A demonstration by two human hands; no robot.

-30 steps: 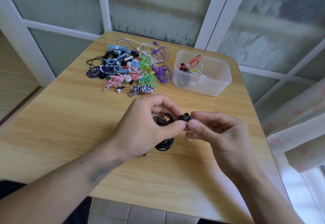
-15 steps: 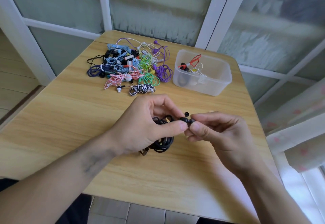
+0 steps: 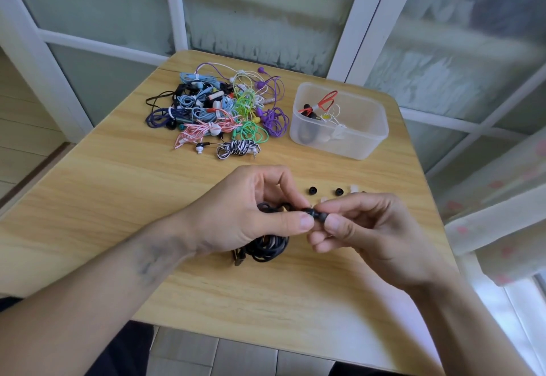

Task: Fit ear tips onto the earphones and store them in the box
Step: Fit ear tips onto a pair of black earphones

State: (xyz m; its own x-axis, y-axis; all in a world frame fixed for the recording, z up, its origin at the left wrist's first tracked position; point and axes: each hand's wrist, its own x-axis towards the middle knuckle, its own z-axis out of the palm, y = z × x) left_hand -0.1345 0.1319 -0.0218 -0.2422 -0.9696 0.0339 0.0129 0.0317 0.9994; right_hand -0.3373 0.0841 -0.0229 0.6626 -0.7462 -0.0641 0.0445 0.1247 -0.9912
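Note:
My left hand (image 3: 245, 213) holds a coiled black earphone cable (image 3: 267, 247) over the wooden table (image 3: 118, 198) and pinches its black earbud (image 3: 316, 215) between thumb and finger. My right hand (image 3: 372, 228) pinches the other end of that earbud, where a black ear tip sits. Two loose black ear tips (image 3: 312, 190) (image 3: 339, 191) and pale tips (image 3: 354, 189) lie just beyond my fingers. The clear plastic box (image 3: 366, 142) stands at the back right and holds a few earphones, one with a red cable.
A pile of tangled earphones (image 3: 218, 109) in many colours lies at the back of the table, with a black-and-white striped bundle (image 3: 237, 148) nearest me. Window frames stand behind the table, and its right edge runs close to a curtain.
Both hands have dropped slightly toward me, uncovering the loose ear tips on the table beyond them. The grip on the earbud is unchanged.

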